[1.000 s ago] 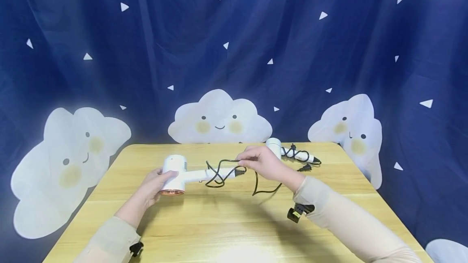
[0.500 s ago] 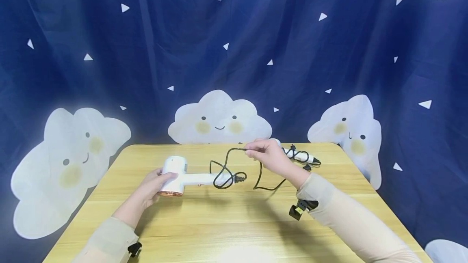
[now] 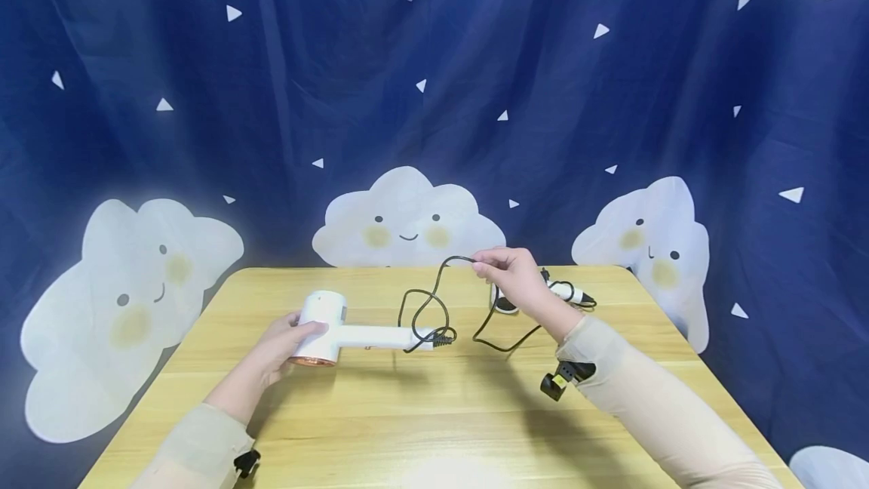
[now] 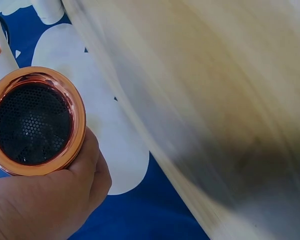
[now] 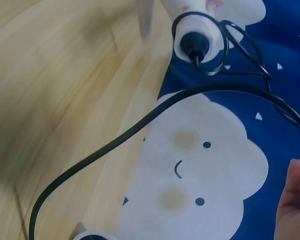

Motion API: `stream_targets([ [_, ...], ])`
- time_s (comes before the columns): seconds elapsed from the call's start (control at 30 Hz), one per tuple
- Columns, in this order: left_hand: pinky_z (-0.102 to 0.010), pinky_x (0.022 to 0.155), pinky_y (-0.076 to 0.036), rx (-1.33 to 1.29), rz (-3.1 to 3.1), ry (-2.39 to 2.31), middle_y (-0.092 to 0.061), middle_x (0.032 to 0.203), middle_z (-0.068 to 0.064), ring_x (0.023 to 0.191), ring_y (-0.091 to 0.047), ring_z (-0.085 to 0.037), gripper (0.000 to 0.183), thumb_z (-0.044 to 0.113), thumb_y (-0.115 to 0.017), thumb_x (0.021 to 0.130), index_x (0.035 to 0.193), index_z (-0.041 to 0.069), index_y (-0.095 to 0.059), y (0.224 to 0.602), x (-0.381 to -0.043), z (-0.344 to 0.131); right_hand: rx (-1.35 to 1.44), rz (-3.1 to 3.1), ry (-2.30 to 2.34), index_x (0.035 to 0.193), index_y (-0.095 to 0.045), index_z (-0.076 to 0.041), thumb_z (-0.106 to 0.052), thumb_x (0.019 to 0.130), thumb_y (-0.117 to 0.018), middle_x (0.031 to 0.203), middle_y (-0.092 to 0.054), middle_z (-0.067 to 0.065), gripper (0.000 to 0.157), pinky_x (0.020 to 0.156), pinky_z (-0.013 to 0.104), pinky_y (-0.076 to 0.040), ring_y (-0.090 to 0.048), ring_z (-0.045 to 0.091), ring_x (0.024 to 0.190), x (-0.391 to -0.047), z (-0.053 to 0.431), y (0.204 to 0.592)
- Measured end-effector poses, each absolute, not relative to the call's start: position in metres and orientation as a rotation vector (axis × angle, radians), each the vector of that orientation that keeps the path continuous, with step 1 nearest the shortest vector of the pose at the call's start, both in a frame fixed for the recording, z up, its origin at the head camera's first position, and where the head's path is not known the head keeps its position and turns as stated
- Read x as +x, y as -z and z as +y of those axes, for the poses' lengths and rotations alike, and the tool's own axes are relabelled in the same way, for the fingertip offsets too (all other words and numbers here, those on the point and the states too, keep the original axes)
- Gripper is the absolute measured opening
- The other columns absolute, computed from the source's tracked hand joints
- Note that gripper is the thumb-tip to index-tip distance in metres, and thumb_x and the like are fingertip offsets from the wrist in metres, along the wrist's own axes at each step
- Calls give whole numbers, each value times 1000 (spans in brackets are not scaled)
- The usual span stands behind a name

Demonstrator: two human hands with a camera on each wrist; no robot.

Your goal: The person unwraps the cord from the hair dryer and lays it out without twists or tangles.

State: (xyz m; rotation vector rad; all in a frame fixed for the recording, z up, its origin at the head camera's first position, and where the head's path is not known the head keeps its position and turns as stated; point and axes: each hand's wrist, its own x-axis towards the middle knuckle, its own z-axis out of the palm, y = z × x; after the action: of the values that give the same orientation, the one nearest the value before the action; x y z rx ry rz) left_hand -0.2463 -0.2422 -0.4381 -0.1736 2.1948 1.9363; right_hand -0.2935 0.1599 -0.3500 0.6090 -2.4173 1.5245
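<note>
In the head view, my left hand (image 3: 277,349) grips the head of a white hair dryer (image 3: 324,319), thumb across its body. The dryer is held sideways above the table, handle pointing right. Its copper-coloured ring (image 4: 79,107) and dark mesh face the left wrist camera. A black cord (image 3: 444,294) leaves the handle's end and loops loosely around it. My right hand (image 3: 517,278) pinches this cord between thumb and fingers, raised right of the handle. In the right wrist view, the cord (image 5: 115,142) arcs past the fingertips (image 5: 296,172). Its far end is hidden behind my right arm.
A second white hair dryer (image 3: 565,291), its cord wound around the handle, lies at the back right of the wooden table (image 3: 407,429), partly behind my right hand. A dark blue curtain (image 3: 434,127) with clouds hangs behind the table's back edge.
My right hand has moved up and to the right, drawing the cord with it. The loops around the handle have loosened and shifted toward its end. My left hand stays almost still.
</note>
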Motion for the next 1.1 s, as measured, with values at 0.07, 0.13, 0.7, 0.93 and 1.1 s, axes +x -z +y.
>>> stream_targets([
  [0.07, -32, 72, -58, -166, 2195, -1931, -65, 109, -14, 84, -68, -19, 79, 23, -65, 94, 152, -9, -23, 439, -246, -244, 593, -2405, -1533, 105, -75, 4, -6, 92, -72, 95, -73, 15, 17, 69, 26, -56, -68, 25, 78, -296, 163, 352],
  [0.13, -32, 73, -58, -155, 2189, -1931, -66, 109, -14, 84, -68, -19, 78, 23, -64, 94, 152, -10, -22, 439, -246, -246, 578, -2400, -1536, 106, -74, 4, -5, 92, -71, 96, -73, 16, 17, 69, 26, -56, -69, 26, 78, -298, 167, 354],
  [0.7, -34, 76, -58, -114, 2111, -1994, -69, 96, -3, 85, -69, -18, 74, 23, -60, 96, 151, -10, -24, 439, -244, -263, 347, -2468, -1534, 109, -71, 11, -3, 92, -71, 94, -72, 20, 22, 67, 22, -56, -62, 4, 72, -305, 209, 377],
  [0.93, -34, 77, -58, -107, 2097, -2003, -69, 97, -3, 85, -69, -18, 74, 22, -60, 97, 151, -11, -22, 440, -244, -264, 281, -2561, -1461, 106, -71, 10, -3, 92, -69, 89, -73, 17, 19, 66, 23, -54, -60, 6, 71, -306, 220, 396],
  [1.1, -32, 78, -58, -116, 2092, -2019, -68, 97, -2, 86, -69, -17, 72, 21, -59, 97, 150, -12, -23, 440, -245, -265, 254, -2630, -1421, 105, -72, 9, -4, 92, -69, 97, -73, 18, 19, 67, 23, -54, -62, 8, 71, -306, 227, 408],
])
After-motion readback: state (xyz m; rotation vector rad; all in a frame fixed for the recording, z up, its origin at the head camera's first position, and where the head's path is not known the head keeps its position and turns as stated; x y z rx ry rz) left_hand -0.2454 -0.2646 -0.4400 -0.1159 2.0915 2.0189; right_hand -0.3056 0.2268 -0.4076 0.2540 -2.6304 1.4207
